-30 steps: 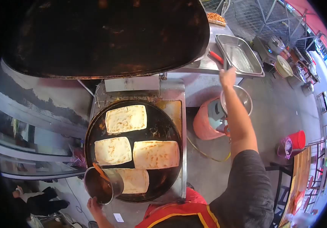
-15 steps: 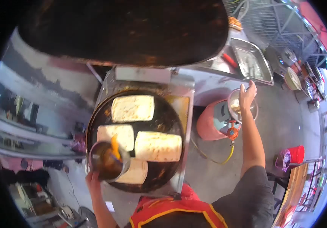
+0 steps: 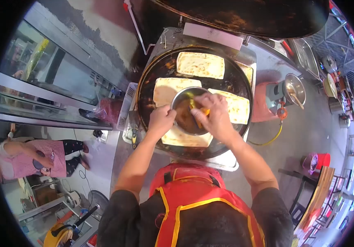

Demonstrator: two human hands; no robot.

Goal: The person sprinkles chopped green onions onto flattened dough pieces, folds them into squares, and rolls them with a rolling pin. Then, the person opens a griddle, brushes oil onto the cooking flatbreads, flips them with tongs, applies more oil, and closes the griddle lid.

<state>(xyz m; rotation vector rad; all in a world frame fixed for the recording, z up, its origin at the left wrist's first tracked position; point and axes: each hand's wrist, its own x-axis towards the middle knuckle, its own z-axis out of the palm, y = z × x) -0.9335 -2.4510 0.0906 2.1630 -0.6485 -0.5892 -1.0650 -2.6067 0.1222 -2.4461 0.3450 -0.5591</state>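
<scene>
My left hand (image 3: 161, 120) grips the left rim of a metal pot (image 3: 174, 101) of brown sauce (image 3: 183, 115). Over the pot's right side, my right hand (image 3: 216, 116) has its fingers closed around an orange-handled utensil (image 3: 193, 105); its lower end is hidden in the pot. Beneath is a round dark griddle (image 3: 145, 96) carrying several rectangular flatbreads. One flatbread (image 3: 200, 65) lies at the back, one (image 3: 168, 91) at the left, another (image 3: 236, 108) at the right. The front flatbread (image 3: 185, 139) is partly covered by the pot.
A large dark lid (image 3: 259, 16) is raised behind the griddle. To the right stand a pinkish gas cylinder (image 3: 264, 103) and a metal bowl (image 3: 302, 82) with a wooden-handled utensil (image 3: 297, 100). A person in a pink apron (image 3: 49, 156) is at the left.
My right hand has come from near the bowl at the right to the orange-handled utensil in the pot. My left hand still holds the pot. The view has shifted.
</scene>
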